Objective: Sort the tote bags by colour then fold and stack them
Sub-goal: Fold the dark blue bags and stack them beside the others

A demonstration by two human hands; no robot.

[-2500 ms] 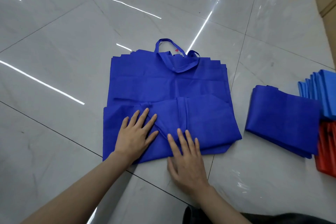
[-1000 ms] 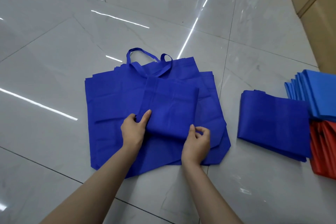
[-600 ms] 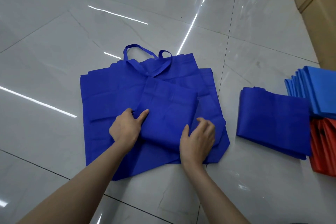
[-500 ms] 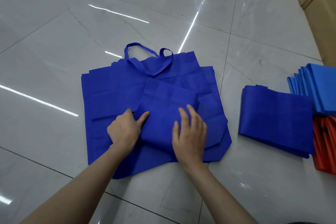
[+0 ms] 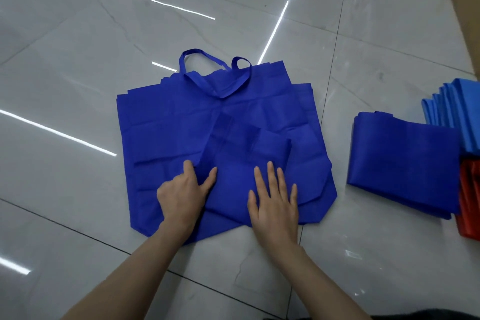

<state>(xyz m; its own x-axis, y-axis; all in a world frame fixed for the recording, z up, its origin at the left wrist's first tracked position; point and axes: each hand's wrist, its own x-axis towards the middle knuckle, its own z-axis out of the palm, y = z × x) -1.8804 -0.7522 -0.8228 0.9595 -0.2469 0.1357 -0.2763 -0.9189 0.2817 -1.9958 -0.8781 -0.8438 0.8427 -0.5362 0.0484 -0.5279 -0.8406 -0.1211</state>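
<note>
Now your right hand (image 5: pixel 272 205) lies flat, fingers straight, pressing the folded bag (image 5: pixel 231 184), which sits on the near middle of the pile of flat blue tote bags (image 5: pixel 161 132). Your left hand (image 5: pixel 181 192) pinches that bag's left edge, thumb on top. Right of the pile, apart from it, lies a dark-blue folded stack (image 5: pixel 405 163), with a light-blue stack (image 5: pixel 462 117) and a red stack (image 5: pixel 470 202) beyond.

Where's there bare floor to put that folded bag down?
The folded bag has most room on bare floor left of the spread bags or beyond their handles. A narrower strip lies between them and the dark blue stack. Crowded: the right edge, where that, the light blue stack and red stack bunch together.
</note>
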